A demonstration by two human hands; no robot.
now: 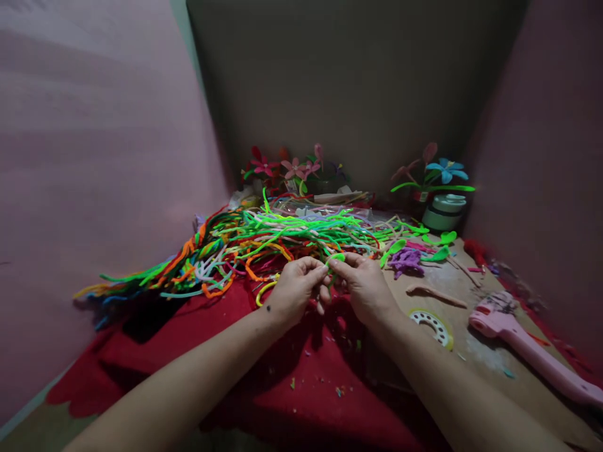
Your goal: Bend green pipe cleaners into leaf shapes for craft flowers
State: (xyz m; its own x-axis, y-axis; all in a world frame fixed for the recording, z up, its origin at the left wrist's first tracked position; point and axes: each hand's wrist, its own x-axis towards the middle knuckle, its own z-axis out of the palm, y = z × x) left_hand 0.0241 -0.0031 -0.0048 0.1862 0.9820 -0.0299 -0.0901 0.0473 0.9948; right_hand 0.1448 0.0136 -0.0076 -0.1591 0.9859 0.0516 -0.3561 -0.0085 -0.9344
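Note:
Near the middle of the view my left hand and my right hand meet over the red cloth. Between them they pinch a bright green pipe cleaner, bent into a small loop. Fingertips hide part of it. Just behind my hands lies a big heap of loose pipe cleaners, mostly green, with orange, white and red ones. To the right of my right hand are a curled purple pipe cleaner piece and several green leaf shapes.
A brown board at the right bears a tape roll, a pink-handled tool and a beige twisted stick. Pipe-cleaner flowers stand at the back beside a pale green container. Pink walls rise on both sides.

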